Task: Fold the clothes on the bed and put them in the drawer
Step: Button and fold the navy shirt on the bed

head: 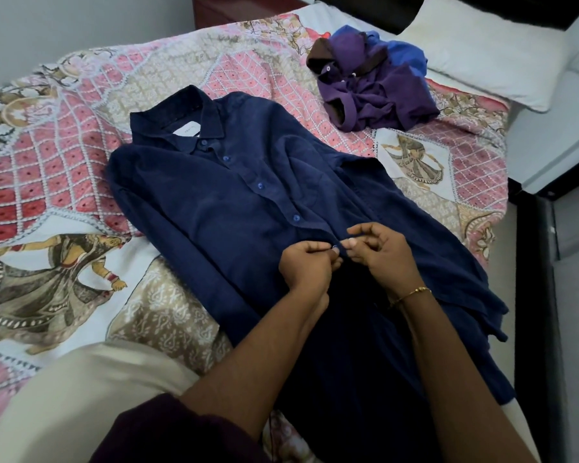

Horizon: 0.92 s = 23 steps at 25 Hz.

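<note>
A navy blue button-up shirt (234, 202) lies flat and face up on the bed, collar pointing to the far left. Its three upper buttons are fastened. My left hand (305, 265) pinches the left edge of the shirt's placket at a button about halfway down. My right hand (381, 252), with a gold bangle at the wrist, pinches the opposite edge right beside it. The two hands nearly touch. A crumpled heap of purple and blue clothes (371, 85) lies on the far right of the bed.
The bed carries a pink and white patterned bedspread (64, 182) with dancer figures. A white pillow (488, 51) lies at the head end on the right. A dark red piece of furniture (241, 8) stands behind the bed. The bed's dark frame (535, 295) runs along the right.
</note>
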{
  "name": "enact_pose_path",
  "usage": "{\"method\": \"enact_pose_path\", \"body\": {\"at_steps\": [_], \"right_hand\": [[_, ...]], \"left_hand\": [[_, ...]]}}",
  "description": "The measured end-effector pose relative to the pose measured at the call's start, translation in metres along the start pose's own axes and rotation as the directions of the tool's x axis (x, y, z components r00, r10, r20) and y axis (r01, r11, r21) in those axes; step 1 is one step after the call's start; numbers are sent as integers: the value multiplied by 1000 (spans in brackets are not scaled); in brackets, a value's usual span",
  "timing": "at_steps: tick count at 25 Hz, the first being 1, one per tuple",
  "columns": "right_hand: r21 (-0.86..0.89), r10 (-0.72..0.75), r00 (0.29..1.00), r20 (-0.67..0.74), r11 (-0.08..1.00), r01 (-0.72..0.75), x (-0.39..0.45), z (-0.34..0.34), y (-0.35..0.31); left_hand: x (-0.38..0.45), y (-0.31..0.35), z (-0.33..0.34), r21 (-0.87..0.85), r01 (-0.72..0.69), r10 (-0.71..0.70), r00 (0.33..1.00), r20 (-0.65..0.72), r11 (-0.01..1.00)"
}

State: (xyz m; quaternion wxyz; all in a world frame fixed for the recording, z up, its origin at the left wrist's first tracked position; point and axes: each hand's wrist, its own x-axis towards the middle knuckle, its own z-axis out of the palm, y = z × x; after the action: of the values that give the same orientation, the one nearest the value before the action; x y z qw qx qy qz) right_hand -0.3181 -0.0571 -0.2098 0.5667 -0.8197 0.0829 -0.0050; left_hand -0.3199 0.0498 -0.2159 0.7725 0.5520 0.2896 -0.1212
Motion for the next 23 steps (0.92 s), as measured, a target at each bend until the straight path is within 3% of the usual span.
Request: {"method": "enact_pose_path", "body": {"at_steps": [6,9,15,19,23], "right_hand": [[-183,-20,1000,13,983,22,3,4,0],[-339,-76,997,7,938,74,3,7,1],[-443,-171,985,-21,885,144,1,7,0],[-315,-62,998,15,947,63,2,8,-4],[-167,71,996,62,984,-60,7,3,-8]], "left_hand": [[-5,-6,9,-86,88,-95,992,-81,992],[-1,-12,8,-80,86,-95,989,-114,993],[5,-14,9,5,63,-62,991,-120,998],[7,-16,8,86,28,-20,996,-87,996],[3,-16,4,197,-267,275,962,-11,943]]}}
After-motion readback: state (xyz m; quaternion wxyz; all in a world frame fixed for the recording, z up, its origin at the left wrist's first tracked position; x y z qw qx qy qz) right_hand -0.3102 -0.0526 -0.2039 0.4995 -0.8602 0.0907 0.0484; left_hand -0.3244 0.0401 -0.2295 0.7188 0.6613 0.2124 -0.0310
